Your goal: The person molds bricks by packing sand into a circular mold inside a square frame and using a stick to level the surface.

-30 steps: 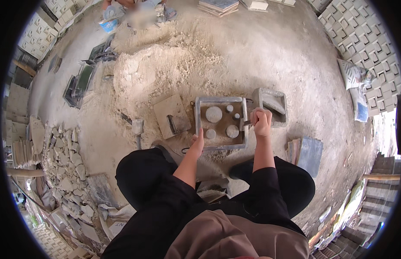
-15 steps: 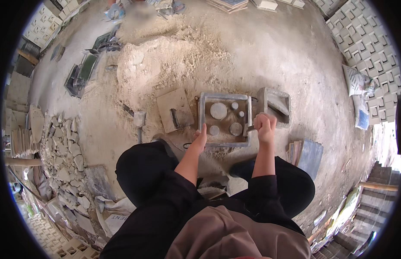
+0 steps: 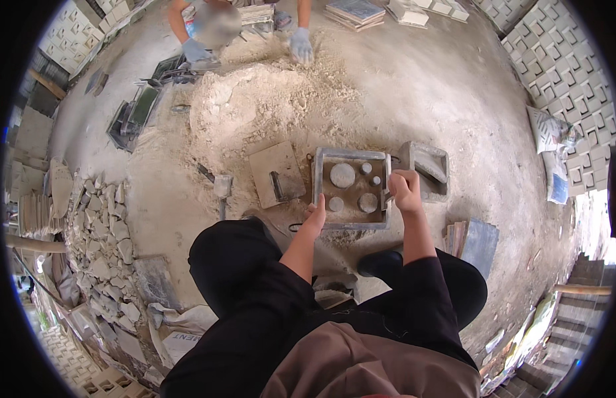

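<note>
A square grey mould frame (image 3: 353, 226) lies on the ground in front of me, with several round discs of different sizes inside, the largest a pale disc (image 3: 342, 175). My left hand (image 3: 315, 217) is closed on the frame's left wall, its thumb up against the rim; its other fingers are partly hidden. My right hand (image 3: 405, 190) makes a fist at the right wall, around the handle of a small tool (image 3: 388, 195). Most of that tool is hidden by the hand, and its kind cannot be made out.
Right of the frame sits a grey rectangular tray (image 3: 442, 192). A flat board (image 3: 268, 162) and a mallet-like tool (image 3: 222, 186) lie left. Beyond is a heap of pale powder (image 3: 248, 93), where a co-worker's gloved hand (image 3: 300, 46) rests. Broken pieces (image 3: 102, 232) pile up left.
My right hand has turned slightly, and the tool's end, seen inside the right wall before, now shows only at the rim. The co-worker's arms and gloved hands have come into view.
</note>
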A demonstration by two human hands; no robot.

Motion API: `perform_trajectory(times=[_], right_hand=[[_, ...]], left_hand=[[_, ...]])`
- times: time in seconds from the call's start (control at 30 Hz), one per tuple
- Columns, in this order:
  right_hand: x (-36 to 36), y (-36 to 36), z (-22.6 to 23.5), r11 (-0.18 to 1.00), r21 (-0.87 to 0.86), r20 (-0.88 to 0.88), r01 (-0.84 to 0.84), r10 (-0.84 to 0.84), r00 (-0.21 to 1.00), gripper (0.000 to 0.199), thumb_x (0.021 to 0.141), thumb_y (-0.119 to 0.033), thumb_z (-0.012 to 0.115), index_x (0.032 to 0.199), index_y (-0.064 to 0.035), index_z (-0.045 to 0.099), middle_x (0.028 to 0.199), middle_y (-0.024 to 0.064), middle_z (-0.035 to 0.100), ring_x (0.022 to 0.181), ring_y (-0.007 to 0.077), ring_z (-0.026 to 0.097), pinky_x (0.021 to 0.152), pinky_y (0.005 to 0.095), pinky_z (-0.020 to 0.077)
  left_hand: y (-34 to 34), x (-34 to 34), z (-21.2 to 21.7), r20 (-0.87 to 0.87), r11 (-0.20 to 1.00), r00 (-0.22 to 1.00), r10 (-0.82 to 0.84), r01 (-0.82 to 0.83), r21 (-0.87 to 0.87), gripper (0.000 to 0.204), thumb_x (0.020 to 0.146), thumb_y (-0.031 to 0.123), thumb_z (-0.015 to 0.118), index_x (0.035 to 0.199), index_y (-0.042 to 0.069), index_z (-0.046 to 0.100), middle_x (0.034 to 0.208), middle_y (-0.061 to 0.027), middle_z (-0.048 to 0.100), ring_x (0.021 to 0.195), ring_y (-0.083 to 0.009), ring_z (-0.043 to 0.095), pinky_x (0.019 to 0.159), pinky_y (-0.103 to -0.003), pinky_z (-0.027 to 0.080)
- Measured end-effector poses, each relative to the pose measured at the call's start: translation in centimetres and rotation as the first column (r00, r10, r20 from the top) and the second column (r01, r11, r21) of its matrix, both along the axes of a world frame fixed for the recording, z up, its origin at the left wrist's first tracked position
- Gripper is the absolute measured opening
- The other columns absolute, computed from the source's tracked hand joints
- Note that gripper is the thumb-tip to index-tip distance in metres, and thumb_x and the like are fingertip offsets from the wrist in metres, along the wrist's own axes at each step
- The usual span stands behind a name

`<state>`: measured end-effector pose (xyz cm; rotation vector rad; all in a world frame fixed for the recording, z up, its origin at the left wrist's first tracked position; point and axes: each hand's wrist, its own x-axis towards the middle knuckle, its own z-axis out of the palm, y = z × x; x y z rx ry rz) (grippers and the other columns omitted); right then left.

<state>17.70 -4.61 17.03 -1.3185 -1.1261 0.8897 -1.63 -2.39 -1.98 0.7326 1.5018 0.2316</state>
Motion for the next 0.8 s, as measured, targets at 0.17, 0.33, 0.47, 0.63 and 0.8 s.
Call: perform_trajectory(times=[0.17,0.33,0.47,0.63,0.8], right_hand=[[0.6,-0.1,-1.4,0.998,0.054,0.139,-0.009,0.001,0.990,0.035,0.077,-0.006,0.039,0.043,-0.0027,0.030,0.040,-0.0011,0.031,0.037,0.0055,0.027,0.036,0.0242,0.0189],[-0.6,-0.3,0.6,0.987,0.154,0.018,0.032,-0.035,0.999,0.033,0.073,-0.005,0.038,0.041,-0.0043,0.028,0.041,0.0017,0.033,0.037,0.0083,0.028,0.036,0.0255,0.0182],[1.8,-1.5,-1.4,0.997,0.053,-0.114,0.060,-0.054,0.992,0.030,0.073,-0.005,0.038,0.043,-0.0023,0.030,0.042,-0.0013,0.030,0.040,0.0056,0.024,0.038,0.0258,0.0165],[-0.6,-2.8,-0.4,0.977,0.081,-0.192,0.196,-0.178,0.965,0.031,0.077,-0.006,0.037,0.046,-0.0036,0.032,0.044,0.0001,0.032,0.040,0.0066,0.028,0.038,0.0249,0.0189],[-3.3,-4.4,-0.3,0.828,0.067,-0.332,0.557,-0.508,0.795,0.035,0.082,-0.012,0.037,0.048,-0.0076,0.030,0.045,-0.0005,0.031,0.041,0.0070,0.027,0.040,0.0239,0.0195]], left_hand=[[-0.5,0.5,1.1,0.060,0.999,0.998,0.032,-0.030,-0.031,0.083,0.074,0.072,0.029,0.120,0.003,0.033,0.125,-0.0181,0.028,0.110,-0.0297,0.035,0.084,-0.047,0.035],[0.0,-0.2,1.2,-0.008,0.994,0.994,0.109,-0.109,0.004,0.082,0.074,0.072,0.031,0.119,0.003,0.034,0.123,-0.0174,0.030,0.106,-0.0286,0.037,0.081,-0.048,0.036],[-0.5,1.0,2.2,0.092,0.998,0.995,0.048,-0.044,-0.046,0.083,0.072,0.073,0.033,0.117,0.003,0.035,0.122,-0.0168,0.030,0.106,-0.0274,0.037,0.078,-0.048,0.037],[0.2,-0.6,-1.0,0.095,0.999,0.994,0.047,-0.045,-0.029,0.084,0.071,0.074,0.031,0.120,0.004,0.034,0.121,-0.0158,0.031,0.104,-0.0287,0.038,0.073,-0.049,0.039],[1.0,-1.0,0.2,0.100,0.998,0.994,0.041,-0.036,-0.056,0.089,0.072,0.074,0.027,0.129,0.004,0.025,0.126,-0.0166,0.030,0.108,-0.0350,0.038,0.077,-0.053,0.038]])
